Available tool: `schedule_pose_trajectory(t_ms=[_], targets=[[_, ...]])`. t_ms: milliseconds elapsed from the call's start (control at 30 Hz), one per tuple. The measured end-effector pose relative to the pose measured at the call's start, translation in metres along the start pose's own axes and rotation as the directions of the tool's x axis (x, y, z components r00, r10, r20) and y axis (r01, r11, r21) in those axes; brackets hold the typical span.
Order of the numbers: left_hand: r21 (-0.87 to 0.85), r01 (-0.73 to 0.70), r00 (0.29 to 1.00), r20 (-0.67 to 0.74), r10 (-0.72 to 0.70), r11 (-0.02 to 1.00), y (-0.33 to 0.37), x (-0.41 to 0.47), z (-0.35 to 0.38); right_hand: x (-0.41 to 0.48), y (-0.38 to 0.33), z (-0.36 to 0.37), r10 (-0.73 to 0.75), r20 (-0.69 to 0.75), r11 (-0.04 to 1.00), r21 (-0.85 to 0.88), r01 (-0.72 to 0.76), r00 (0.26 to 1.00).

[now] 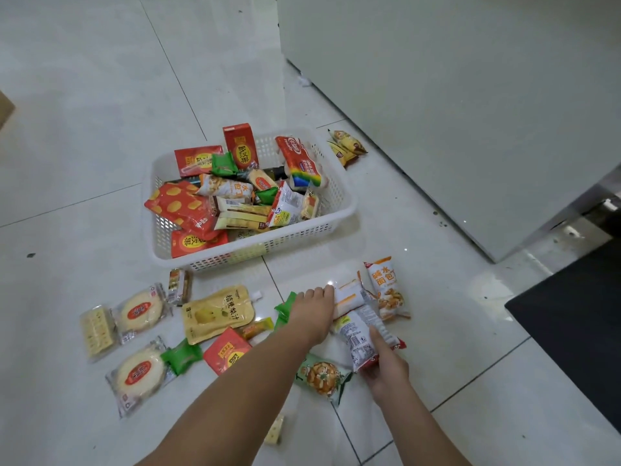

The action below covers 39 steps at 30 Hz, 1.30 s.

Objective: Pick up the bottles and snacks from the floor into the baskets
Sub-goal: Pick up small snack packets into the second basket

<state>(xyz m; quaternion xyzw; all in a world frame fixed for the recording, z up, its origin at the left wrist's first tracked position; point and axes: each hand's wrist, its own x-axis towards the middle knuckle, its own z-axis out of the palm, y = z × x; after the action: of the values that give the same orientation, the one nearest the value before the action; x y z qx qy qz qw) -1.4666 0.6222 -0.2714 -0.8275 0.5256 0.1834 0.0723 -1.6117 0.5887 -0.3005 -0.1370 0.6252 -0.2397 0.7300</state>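
A white plastic basket (339, 220) stands on the tiled floor, holding several snack packets and red drink cartons. In front of it more snacks lie loose on the floor. My left hand (312, 312) reaches forward and grips a white sandwich-bread packet (349, 294). My right hand (383, 364) grips a white and red snack packet (361, 341) just below it. An orange bread packet (386, 287) lies right of both. A yellow pear-juice pouch (215, 312), round cake packets (139, 311), green packets (181, 356) and a red carton (225, 351) lie to the left.
A green nut packet (322, 375) lies under my arms. Yellow packets (346, 144) lie behind the basket by a white cabinet (470, 95). A black mat (578, 317) is at the right. A small yellow packet (275, 430) lies near me.
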Motion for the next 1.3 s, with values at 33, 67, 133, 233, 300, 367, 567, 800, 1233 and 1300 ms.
schedule_pose_trajectory(t_ms=[33, 67, 133, 233, 300, 367, 567, 800, 1233, 1300], targets=[[0.012, 0.024, 1.0, 0.017, -0.024, 1.0, 0.003, 0.0, 0.001, -0.001, -0.001, 0.0, 0.006, 0.026, 1.0, 0.002, -0.006, 1.0], [0.01, 0.059, 0.997, 0.042, -0.059, 0.998, 0.005, 0.0, 0.002, -0.001, -0.002, 0.0, 0.007, 0.058, 1.0, -0.001, -0.007, 0.998], [-0.019, 0.126, 0.986, 0.114, -0.123, 0.992, 0.006, 0.0, 0.002, -0.002, -0.004, -0.001, 0.009, 0.134, 0.999, -0.048, -0.002, 0.991], [-0.04, 0.162, 0.965, 0.217, -0.15, 0.986, 0.002, -0.002, 0.001, -0.005, -0.004, 0.0, 0.006, 0.2, 0.988, -0.15, 0.024, 0.98], [-0.098, 0.206, 0.956, 0.233, -0.179, 0.974, -0.002, -0.005, -0.004, -0.008, -0.004, 0.002, -0.025, 0.222, 0.982, -0.177, 0.066, 0.975], [-0.233, 0.264, 0.952, 0.219, -0.214, 0.936, -0.01, -0.007, -0.015, -0.012, -0.01, 0.007, -0.068, 0.202, 0.975, -0.196, 0.109, 0.977], [-0.58, 0.268, 0.9, -0.134, -0.415, 0.769, -0.054, -0.021, -0.075, -0.023, -0.057, 0.067, -0.308, 0.266, 0.837, -0.381, 0.393, 0.913], [-0.651, 0.317, 0.649, -0.381, -0.658, 0.689, -0.135, -0.024, -0.134, -0.077, -0.1, 0.191, -0.647, 0.57, 0.187, -0.525, 0.83, 0.506], [-0.181, 0.415, 0.872, -0.202, -0.446, 0.892, -0.204, -0.031, -0.059, -0.028, -0.047, 0.243, 0.034, 0.763, -0.791, -0.375, 0.484, 0.646], [-0.215, 0.381, 0.857, -0.282, -0.431, 0.899, -0.209, -0.04, -0.054, -0.03, -0.048, 0.24, -0.031, 0.817, -0.765, -0.39, 0.512, 0.576]])
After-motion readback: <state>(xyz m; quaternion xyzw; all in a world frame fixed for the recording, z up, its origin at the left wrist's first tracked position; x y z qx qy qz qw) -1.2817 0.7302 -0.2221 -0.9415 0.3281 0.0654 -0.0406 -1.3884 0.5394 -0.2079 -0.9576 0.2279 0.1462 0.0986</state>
